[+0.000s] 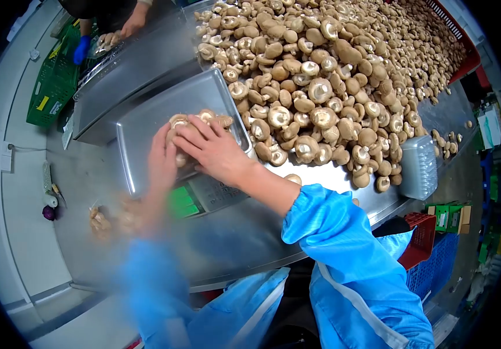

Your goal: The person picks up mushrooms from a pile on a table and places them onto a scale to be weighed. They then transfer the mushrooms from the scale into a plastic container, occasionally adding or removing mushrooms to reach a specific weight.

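Several brown mushrooms [179, 121] are bunched in a shallow steel tray [140, 131] on a scale with a lit green display [184, 202]. My right hand [218, 152] curls over the bunch from the right, its fingers on the caps. From the left, my left hand [164, 157] presses against the same bunch; its wrist and blue sleeve are smeared by motion. My palms and fingers hide part of the mushrooms. A large heap of loose mushrooms [320, 90] lies just right of the tray.
Clear plastic boxes [419, 168] are stacked at the heap's right end. A bag of mushrooms [99, 221] lies left on the steel table [233, 235]. At the top left, another person's hand [134, 23] and blue-gloved hand [81, 50] are near a green crate [55, 87].
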The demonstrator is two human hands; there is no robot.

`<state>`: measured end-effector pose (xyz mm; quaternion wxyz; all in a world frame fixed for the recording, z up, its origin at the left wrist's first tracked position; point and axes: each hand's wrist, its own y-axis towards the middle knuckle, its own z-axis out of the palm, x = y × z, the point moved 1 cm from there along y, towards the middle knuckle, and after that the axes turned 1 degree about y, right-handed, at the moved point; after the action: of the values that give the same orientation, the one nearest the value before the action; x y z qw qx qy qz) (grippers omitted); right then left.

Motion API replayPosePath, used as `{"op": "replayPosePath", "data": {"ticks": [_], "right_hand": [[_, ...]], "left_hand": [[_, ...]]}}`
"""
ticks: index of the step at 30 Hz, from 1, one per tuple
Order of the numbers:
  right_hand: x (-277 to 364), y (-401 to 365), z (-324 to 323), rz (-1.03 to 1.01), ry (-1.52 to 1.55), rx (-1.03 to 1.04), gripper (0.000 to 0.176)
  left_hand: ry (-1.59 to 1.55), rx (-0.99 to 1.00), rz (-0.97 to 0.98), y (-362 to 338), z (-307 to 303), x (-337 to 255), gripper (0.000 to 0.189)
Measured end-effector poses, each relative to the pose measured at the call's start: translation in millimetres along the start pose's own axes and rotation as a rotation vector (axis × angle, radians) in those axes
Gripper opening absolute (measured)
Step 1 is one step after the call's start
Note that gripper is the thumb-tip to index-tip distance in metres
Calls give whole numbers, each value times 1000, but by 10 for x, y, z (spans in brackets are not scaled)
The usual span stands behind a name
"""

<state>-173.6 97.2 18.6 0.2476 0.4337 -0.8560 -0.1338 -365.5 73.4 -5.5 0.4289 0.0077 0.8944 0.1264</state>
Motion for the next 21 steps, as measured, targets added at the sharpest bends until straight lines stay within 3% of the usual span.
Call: {"op": "replayPosePath", "data": {"ticks": [5,10,14,18,21], "right_hand": [[2,-114,-140,-11,121,-83,69],[-149,-837,-413,338,337,-258,45],[0,-1719,-430,553,384,-303,29],[227,-2430,-586,650,308,-238,26],[238,-2819,-793,740,244,-212,27]], "left_hand": [[-178,-99,-87,-9,-2,86,43],[-41,-227,-97,-36,-178,171,46],[-65,-215,61,-16,-257,-65,47],[386,-32,313,44,-138,-621,51],[781,188,504,42,125,-663,55]]}}
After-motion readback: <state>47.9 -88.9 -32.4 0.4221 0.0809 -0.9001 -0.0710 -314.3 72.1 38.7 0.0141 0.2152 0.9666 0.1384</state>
